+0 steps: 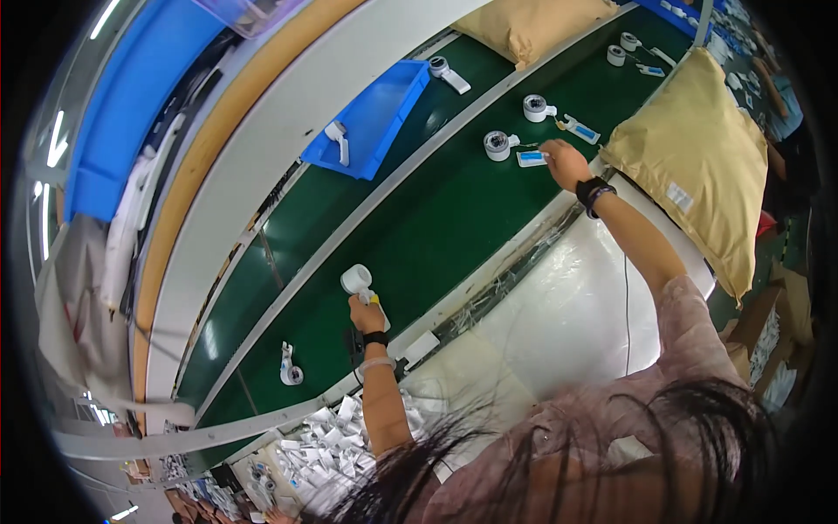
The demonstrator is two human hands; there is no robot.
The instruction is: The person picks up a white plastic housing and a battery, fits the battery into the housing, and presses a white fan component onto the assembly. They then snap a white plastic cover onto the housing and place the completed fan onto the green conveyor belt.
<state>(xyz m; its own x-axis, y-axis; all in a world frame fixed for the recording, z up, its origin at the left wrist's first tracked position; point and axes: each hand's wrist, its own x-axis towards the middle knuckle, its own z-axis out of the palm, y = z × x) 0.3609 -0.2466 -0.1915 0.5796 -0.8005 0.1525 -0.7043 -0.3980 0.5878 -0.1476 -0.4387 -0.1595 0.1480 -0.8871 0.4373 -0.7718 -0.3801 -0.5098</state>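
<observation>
At eight o'clock, your left hand (364, 313) grips a white round-headed handheld unit (356, 279); at two, your right hand (567, 164) pinches a blue-panelled handle piece (530, 159). Tugging it could strain the thin wire (527, 145) toward the round white head (497, 146).

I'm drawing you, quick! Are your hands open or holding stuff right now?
Left hand: closed, holding a white, round-headed plastic gadget.
Right hand: at a flat, white-and-blue plastic piece; whether gripping can't be told.
</observation>
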